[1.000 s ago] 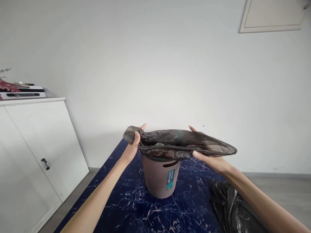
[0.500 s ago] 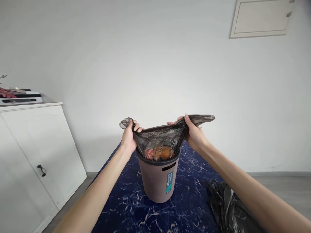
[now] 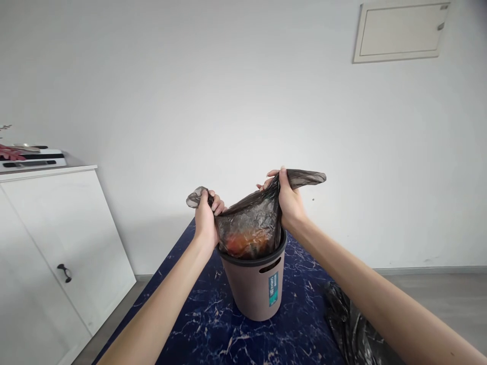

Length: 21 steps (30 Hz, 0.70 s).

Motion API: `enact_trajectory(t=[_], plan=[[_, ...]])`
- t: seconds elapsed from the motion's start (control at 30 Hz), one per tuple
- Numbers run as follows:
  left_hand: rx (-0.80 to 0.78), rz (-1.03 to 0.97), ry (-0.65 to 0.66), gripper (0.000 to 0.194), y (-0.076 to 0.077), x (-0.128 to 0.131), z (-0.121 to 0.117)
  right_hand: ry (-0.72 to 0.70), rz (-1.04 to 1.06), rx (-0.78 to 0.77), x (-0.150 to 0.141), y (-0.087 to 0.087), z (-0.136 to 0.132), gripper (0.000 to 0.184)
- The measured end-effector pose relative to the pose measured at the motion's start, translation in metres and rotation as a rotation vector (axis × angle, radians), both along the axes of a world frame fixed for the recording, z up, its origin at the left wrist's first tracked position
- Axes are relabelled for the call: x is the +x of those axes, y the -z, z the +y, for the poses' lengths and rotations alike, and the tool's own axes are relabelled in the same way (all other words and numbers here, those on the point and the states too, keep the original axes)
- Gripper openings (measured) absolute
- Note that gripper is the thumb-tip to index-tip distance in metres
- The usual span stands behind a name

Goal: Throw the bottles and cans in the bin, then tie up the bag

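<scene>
A thin, see-through black garbage bag (image 3: 253,218) is stretched between my two hands, its lower part inside the trash can. Red and orange contents show blurred through the plastic just above the can's rim. My left hand (image 3: 208,213) is closed around one gathered corner, with a loop of plastic sticking out past the thumb. Higher up, my right hand (image 3: 287,195) grips the opposite side, and a twisted end of the bag points right. The taupe trash can (image 3: 253,291) has a dark rim, a handle slot and a teal label; it stands beneath my hands.
The can stands on a dark blue marble-patterned table (image 3: 205,324). Crumpled black plastic (image 3: 353,324) lies at the right, partly behind my right forearm. A white cabinet (image 3: 57,243) with items on top is at the left. A pale wall (image 3: 236,91) rises behind.
My right hand has risen and shifted slightly left, drawing that side of the bag higher. The bag's contents sit a little higher above the rim. The can has turned and shifted slightly right in view.
</scene>
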<state>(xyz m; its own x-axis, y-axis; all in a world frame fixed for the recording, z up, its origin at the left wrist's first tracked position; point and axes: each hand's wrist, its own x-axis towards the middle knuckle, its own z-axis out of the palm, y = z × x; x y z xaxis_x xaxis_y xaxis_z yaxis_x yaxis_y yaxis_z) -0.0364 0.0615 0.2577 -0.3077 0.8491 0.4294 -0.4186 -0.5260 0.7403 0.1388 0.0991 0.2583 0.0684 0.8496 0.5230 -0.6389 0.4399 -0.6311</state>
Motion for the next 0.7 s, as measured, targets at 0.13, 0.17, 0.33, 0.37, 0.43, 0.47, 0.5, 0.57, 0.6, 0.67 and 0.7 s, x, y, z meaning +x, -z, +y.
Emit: enact_trajectory(t=[0.13,0.17,0.33,0.37,0.43,0.47,0.5,0.57,0.6,0.67,0.7], plan=[[0.008,0.088,0.015,0.039,0.01,0.014,-0.015,0.03,-0.009,-0.052,0.002,0.01,-0.012,0.046],[0.001,0.116,0.021,0.039,0.013,0.016,-0.017,0.026,-0.013,-0.049,0.001,0.01,-0.017,0.047],[-0.078,0.189,0.025,0.045,0.017,0.022,-0.019,-0.001,-0.009,0.038,-0.005,-0.007,-0.036,0.05],[-0.088,0.181,0.012,0.044,0.017,0.022,-0.018,0.01,-0.006,0.045,-0.006,-0.013,-0.037,0.051],[-0.088,0.151,-0.02,0.043,0.015,0.022,-0.014,0.046,0.001,0.044,-0.007,-0.025,-0.036,0.056],[-0.077,0.13,-0.037,0.044,0.013,0.022,-0.013,0.066,0.01,0.047,-0.007,-0.032,-0.035,0.058],[-0.061,0.108,-0.053,0.045,0.01,0.023,-0.011,0.085,0.025,0.057,-0.007,-0.039,-0.032,0.059],[-0.026,0.056,-0.074,0.048,0.001,0.025,-0.008,0.117,0.053,0.091,-0.005,-0.053,-0.026,0.061],[-0.012,0.029,-0.081,0.049,-0.005,0.027,-0.006,0.134,0.065,0.11,-0.004,-0.06,-0.023,0.061],[0.004,-0.015,-0.088,0.048,-0.02,0.03,-0.004,0.172,0.074,0.146,0.0,-0.074,-0.019,0.062],[0.008,-0.027,-0.091,0.046,-0.03,0.031,-0.002,0.193,0.074,0.159,0.003,-0.081,-0.018,0.062]])
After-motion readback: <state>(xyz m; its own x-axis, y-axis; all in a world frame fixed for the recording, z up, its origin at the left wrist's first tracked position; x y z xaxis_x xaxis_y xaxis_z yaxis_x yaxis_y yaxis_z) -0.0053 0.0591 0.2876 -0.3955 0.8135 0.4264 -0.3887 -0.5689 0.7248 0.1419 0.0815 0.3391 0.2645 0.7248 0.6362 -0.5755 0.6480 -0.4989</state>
